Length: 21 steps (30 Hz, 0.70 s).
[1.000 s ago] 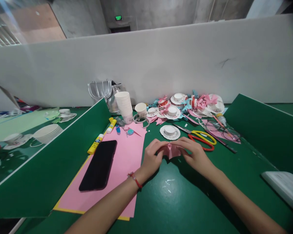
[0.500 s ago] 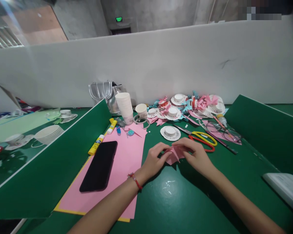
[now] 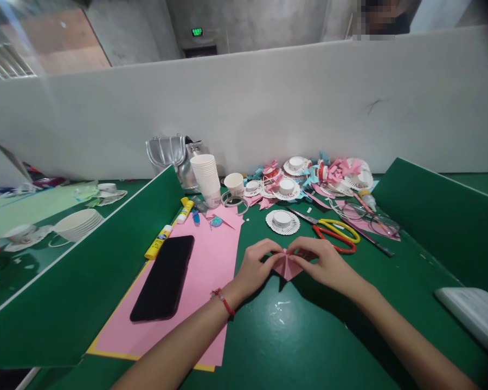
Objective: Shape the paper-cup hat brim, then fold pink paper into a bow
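A small piece of folded pink paper (image 3: 287, 268) is held over the green table, with crease lines meeting near its top edge. My left hand (image 3: 258, 265) pinches its left side between thumb and fingers; a red beaded bracelet circles that wrist. On the paper's right side my right hand (image 3: 324, 261) pinches in the same way, so both hands are closed on it. Just beyond the hands lies a white paper disc with a cup base (image 3: 282, 219), its rim cut into a fringe. Scissors with yellow and red handles (image 3: 335, 233) lie beyond my right hand.
To the left, a black phone (image 3: 165, 279) rests on pink paper sheets (image 3: 207, 303), beside glue sticks (image 3: 158, 242). Stacked paper cups (image 3: 206, 181) and a silver bag (image 3: 173, 157) stand behind. Paper crafts (image 3: 333, 176) are piled by the wall. Green dividers (image 3: 443, 227) flank the table.
Both hands have shifted their grip on the pink paper. It now faces me more flatly, with its point downward, and my right fingers have moved closer to the left ones.
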Each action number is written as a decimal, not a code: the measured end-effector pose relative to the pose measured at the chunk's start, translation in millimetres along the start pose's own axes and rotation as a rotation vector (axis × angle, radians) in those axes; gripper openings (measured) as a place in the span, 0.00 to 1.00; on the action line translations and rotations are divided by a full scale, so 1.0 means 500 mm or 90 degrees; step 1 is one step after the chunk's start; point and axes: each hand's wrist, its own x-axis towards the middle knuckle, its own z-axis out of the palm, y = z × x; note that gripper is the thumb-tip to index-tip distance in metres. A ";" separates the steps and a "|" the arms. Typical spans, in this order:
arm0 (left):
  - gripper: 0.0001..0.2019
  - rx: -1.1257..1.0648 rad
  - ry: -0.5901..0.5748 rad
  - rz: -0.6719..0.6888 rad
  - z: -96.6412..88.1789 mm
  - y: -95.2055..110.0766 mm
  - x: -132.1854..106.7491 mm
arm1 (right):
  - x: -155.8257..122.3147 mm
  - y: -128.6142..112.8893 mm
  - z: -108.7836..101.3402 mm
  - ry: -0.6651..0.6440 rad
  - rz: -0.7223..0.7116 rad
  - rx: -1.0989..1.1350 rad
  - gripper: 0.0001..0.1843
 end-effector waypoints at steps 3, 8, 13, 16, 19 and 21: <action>0.06 -0.013 -0.014 -0.003 0.000 0.001 0.001 | 0.002 0.001 -0.002 -0.021 0.028 0.011 0.06; 0.05 -0.063 0.009 -0.045 0.000 0.007 0.001 | 0.003 0.006 0.001 0.016 0.059 0.068 0.05; 0.03 -0.175 0.048 -0.118 0.001 0.010 0.003 | 0.003 0.005 0.006 0.040 0.063 0.132 0.04; 0.03 -0.250 0.070 -0.168 0.002 0.010 0.004 | 0.004 -0.003 0.008 0.065 0.089 0.159 0.03; 0.05 -0.296 0.082 -0.202 0.006 0.011 0.004 | 0.005 -0.009 0.012 0.085 0.125 0.192 0.02; 0.06 -0.312 0.083 -0.202 0.008 0.012 0.003 | 0.005 -0.011 0.017 0.094 0.135 0.212 0.03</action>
